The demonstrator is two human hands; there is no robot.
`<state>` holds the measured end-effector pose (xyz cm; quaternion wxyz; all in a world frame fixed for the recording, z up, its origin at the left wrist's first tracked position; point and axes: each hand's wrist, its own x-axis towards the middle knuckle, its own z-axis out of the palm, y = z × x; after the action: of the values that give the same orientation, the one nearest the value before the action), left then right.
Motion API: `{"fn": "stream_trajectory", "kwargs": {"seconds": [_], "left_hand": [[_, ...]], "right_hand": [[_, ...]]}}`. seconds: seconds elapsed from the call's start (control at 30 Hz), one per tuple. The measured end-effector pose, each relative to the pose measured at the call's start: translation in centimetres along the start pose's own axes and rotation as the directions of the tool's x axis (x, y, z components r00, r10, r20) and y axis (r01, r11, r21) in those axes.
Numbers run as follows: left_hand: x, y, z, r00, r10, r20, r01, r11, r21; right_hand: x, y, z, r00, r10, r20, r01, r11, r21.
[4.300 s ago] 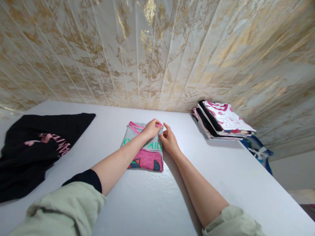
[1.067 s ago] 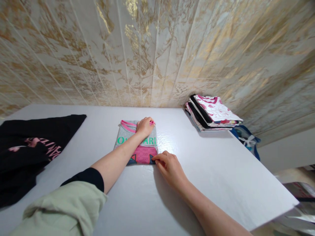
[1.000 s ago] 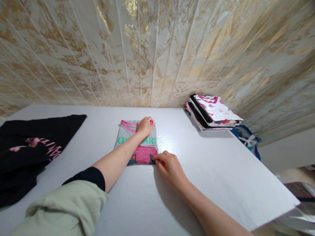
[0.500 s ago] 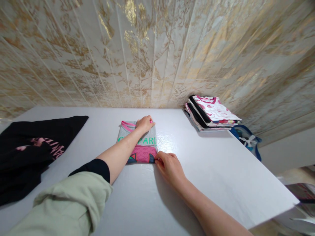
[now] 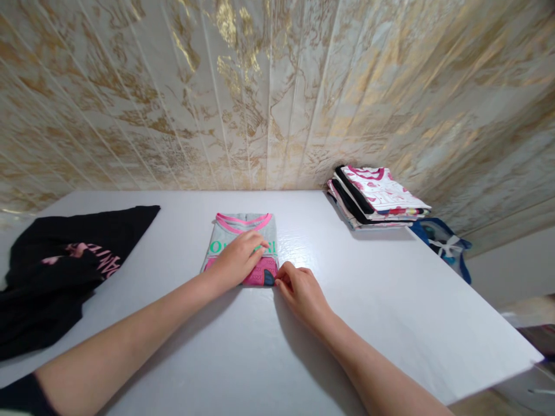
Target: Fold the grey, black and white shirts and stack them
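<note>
- While only the head view is on offer, it shows enough: folded grey tee (image 5: 243, 231) w/ pink collar lies flat on the white worktop (image 5: 347, 300), mid-way along it, well left of the stack of folded clothes (image 5: 377, 199) by the wall.
- Left hand (image 5: 236, 260) lies spread, palm down, on the tee's near half, fingers over the green lettering.
- Right hand (image 5: 301, 289) sits at the tee's near right corner, fingertips drawn together at that edge; whether it truly pinches cloth, can't tell.
- Judgement: to do this bit well, keep the left palm flat & steady so layers don't slide, and square the corner w/ small tugs, not big pulls.
- Press along the near edge, not just the middle, or the fold may spring up.
- Black shirt (image 5: 65, 260) lies loose, well left of the tee, untouched.
</note>
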<state>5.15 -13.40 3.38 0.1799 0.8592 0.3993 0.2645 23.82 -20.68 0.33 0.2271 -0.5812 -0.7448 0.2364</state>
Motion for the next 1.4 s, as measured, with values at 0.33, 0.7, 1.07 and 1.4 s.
{"fn": "stream_trajectory", "kwargs": {"seconds": [0.33,0.7,1.07,1.4], "left_hand": [[-10.1,1.4,2.3,0.979,-0.108,0.172,0.043,0.937,0.347],[-10.3,1.5,3.2,0.982,-0.099,0.162,0.025,0.914,0.405],[-10.5,1.4,3.3,0.990,-0.070,0.126,0.014,0.918,0.396],[-10.6,1.4,3.4,0.991,-0.062,0.118,0.012,0.925,0.380]], "right_hand": [[-0.3,0.1,-0.4,0.993,-0.020,-0.114,0.019,1.000,-0.008],[0.0,-0.3,0.9,0.954,-0.284,-0.098,0.276,0.957,-0.091],[0.0,-0.1,1.0,0.953,-0.289,-0.095,0.281,0.955,-0.090],[0.1,-0.2,0.9,0.952,-0.289,-0.099,0.281,0.956,-0.089]]}}
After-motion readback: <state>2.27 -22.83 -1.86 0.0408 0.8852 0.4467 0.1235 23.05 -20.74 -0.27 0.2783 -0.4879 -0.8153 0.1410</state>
